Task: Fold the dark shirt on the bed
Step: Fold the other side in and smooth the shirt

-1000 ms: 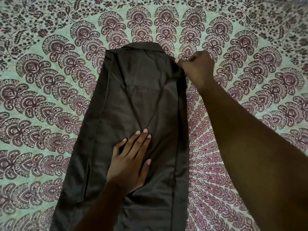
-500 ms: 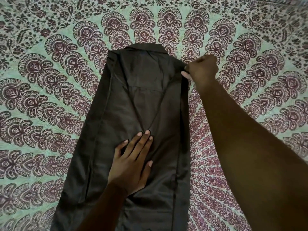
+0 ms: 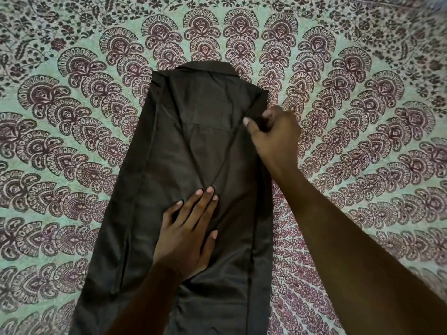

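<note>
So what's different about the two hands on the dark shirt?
The left hand lies flat with straight fingers; the right hand is curled, pinching cloth. The left hand presses the middle of the dark fabric shirt; the right hand grips its right edge, farther away. Both touch the shirt.

One head-worn wide-angle camera, looking forward and steeply down at the bedspread (image 3: 72, 153), which fills the frame nearly edge to edge. Close range: left hand (image 3: 186, 235) enters from the bottom centre, right hand (image 3: 273, 136) from the lower right, dark shirt (image 3: 169, 165) running up the middle, collar toward top.
</note>
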### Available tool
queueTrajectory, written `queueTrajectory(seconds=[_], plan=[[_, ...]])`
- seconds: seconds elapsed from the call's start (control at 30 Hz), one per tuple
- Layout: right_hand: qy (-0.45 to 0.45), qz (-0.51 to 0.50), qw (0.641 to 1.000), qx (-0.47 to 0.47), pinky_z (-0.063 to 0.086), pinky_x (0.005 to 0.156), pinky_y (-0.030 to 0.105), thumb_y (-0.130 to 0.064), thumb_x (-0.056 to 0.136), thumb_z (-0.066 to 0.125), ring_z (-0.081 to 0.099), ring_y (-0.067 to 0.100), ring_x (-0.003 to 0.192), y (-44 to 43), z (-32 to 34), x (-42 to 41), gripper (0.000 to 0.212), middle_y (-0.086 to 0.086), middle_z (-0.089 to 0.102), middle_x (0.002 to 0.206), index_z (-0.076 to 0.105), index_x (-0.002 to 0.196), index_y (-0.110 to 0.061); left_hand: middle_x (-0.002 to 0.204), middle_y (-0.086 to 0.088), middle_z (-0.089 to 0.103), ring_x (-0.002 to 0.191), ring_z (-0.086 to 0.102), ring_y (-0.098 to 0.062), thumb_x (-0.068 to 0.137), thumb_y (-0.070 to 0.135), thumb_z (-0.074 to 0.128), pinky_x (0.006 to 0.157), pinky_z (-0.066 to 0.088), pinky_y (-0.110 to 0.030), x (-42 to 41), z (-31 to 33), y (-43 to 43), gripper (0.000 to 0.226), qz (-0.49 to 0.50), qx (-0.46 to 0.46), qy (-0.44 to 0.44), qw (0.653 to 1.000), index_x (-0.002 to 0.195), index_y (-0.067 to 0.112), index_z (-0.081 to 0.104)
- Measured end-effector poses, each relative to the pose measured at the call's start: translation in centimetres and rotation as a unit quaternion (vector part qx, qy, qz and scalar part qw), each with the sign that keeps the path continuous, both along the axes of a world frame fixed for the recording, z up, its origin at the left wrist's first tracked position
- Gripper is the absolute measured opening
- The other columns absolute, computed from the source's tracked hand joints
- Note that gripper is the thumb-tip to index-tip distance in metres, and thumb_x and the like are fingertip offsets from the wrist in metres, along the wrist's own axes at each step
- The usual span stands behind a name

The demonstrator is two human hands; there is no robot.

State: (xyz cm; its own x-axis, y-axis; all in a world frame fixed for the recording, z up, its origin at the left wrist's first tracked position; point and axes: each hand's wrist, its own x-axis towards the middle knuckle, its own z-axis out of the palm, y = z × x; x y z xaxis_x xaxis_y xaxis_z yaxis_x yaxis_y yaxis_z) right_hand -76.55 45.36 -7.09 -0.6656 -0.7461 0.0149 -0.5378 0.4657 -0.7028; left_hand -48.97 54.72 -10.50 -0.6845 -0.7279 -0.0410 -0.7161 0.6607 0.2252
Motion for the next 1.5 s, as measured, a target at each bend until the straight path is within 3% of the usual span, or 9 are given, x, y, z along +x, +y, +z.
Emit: queueTrajectory(seconds=[0.17, 0.27, 0.53, 0.93, 1.07, 1.2, 1.27, 1.4, 1.5], plan=[[-0.040, -0.038, 0.996, 0.071, 0.050, 0.087, 0.033, -0.027, 0.076, 0.087, 0.067, 0.031, 0.095, 0.5, -0.3, -1.4, 0.034, 0.007, 0.071, 0.090, 0.064, 0.096, -0.011, 0.172, 0.003, 0.027, 0.157, 0.028, -0.015, 0.096, 0.046, 0.049, 0.117, 0.033, -0.046, 0.1, -0.2, 0.0, 0.070, -0.001, -0.006, 0.002, 1.000, 0.160, 0.019, 0.041], [-0.040, -0.034, 0.995, 0.082, 0.042, 0.077, 0.026, -0.023, 0.078, 0.086, 0.063, 0.025, 0.089, 0.6, 0.7, -1.2, 0.033, 0.006, 0.069, 0.091, 0.058, 0.094, -0.013, 0.172, 0.003, 0.028, 0.157, 0.029, -0.015, 0.096, 0.045, 0.050, 0.118, 0.031, -0.046, 0.1, -0.3, 0.0, 0.070, -0.001, -0.009, 0.006, 1.000, 0.160, 0.018, 0.041], [-0.036, 0.001, 0.987, 0.156, 0.042, 0.073, 0.031, -0.047, 0.071, 0.089, 0.061, 0.026, 0.089, 5.2, 0.7, 1.8, 0.048, 0.006, 0.064, 0.095, 0.055, 0.089, -0.018, 0.172, 0.002, 0.027, 0.157, 0.029, -0.017, 0.098, 0.045, 0.050, 0.117, 0.029, -0.046, 0.1, -0.1, 0.0, 0.070, -0.001, -0.002, 0.005, 1.000, 0.162, 0.019, 0.036], [-0.053, -0.011, 0.965, 0.257, 0.051, 0.069, 0.033, -0.056, 0.074, 0.086, 0.069, 0.030, 0.082, 17.5, 2.9, 9.9, 0.047, 0.005, 0.066, 0.076, 0.061, 0.075, -0.017, 0.174, 0.005, 0.020, 0.157, 0.023, -0.022, 0.099, 0.044, 0.052, 0.119, 0.029, -0.051, 0.6, 1.1, 0.2, 0.066, -0.005, 0.053, 0.064, 0.997, 0.159, 0.023, 0.038], [-0.058, -0.027, 0.959, 0.276, 0.043, 0.067, 0.031, -0.053, 0.074, 0.088, 0.064, 0.028, 0.082, 21.9, 3.6, 13.6, 0.054, -0.001, 0.056, 0.074, 0.042, 0.067, -0.025, 0.148, -0.006, 0.032, 0.125, 0.038, -0.037, 0.094, 0.052, 0.062, 0.099, 0.036, -0.056, 2.6, 2.0, 2.6, 0.061, 0.100, 0.070, 0.050, 0.991, 0.151, 0.041, 0.043], [-0.131, -0.015, 0.955, 0.267, 0.055, 0.081, 0.035, -0.050, 0.063, 0.094, 0.069, 0.026, 0.098, 24.8, 3.7, 16.2, 0.053, 0.002, 0.073, 0.102, 0.066, 0.097, -0.020, 0.138, -0.010, 0.034, 0.122, 0.039, -0.035, 0.100, 0.053, 0.057, 0.099, 0.037, -0.056, 3.4, 2.9, 2.9, 0.056, 0.107, 0.100, 0.031, 0.989, 0.153, 0.039, 0.044], [-0.144, -0.034, 0.957, 0.249, 0.056, 0.081, 0.035, -0.045, 0.067, 0.093, 0.072, 0.028, 0.098, 26.4, 4.0, 17.4, 0.048, 0.002, 0.075, 0.099, 0.070, 0.100, -0.020, 0.140, -0.013, 0.035, 0.124, 0.040, -0.037, 0.099, 0.043, 0.062, 0.102, 0.040, -0.057, 3.7, 3.6, 3.0, 0.062, 0.111, 0.119, 0.046, 0.986, 0.156, 0.030, 0.041], [-0.128, -0.104, 0.948, 0.271, 0.052, 0.076, 0.036, -0.052, 0.077, 0.086, 0.071, 0.034, 0.095, 30.2, 5.6, 19.7, 0.041, 0.010, 0.070, 0.090, 0.065, 0.086, -0.018, 0.145, -0.017, 0.035, 0.131, 0.044, -0.040, 0.095, 0.037, 0.071, 0.110, 0.045, -0.051, 6.0, 5.5, 7.1, 0.076, 0.187, 0.233, 0.108, 0.948, 0.156, 0.017, 0.032], [-0.168, -0.172, 0.928, 0.284, 0.059, 0.084, 0.038, -0.065, 0.071, 0.084, 0.074, 0.033, 0.091, 33.9, 5.5, 21.1, 0.052, 0.010, 0.074, 0.090, 0.066, 0.085, -0.018, 0.143, -0.010, 0.048, 0.128, 0.055, -0.033, 0.091, 0.038, 0.076, 0.098, 0.052, -0.044, 8.2, 7.3, 12.1, 0.080, 0.241, 0.299, 0.121, 0.915, 0.154, 0.022, 0.029]])
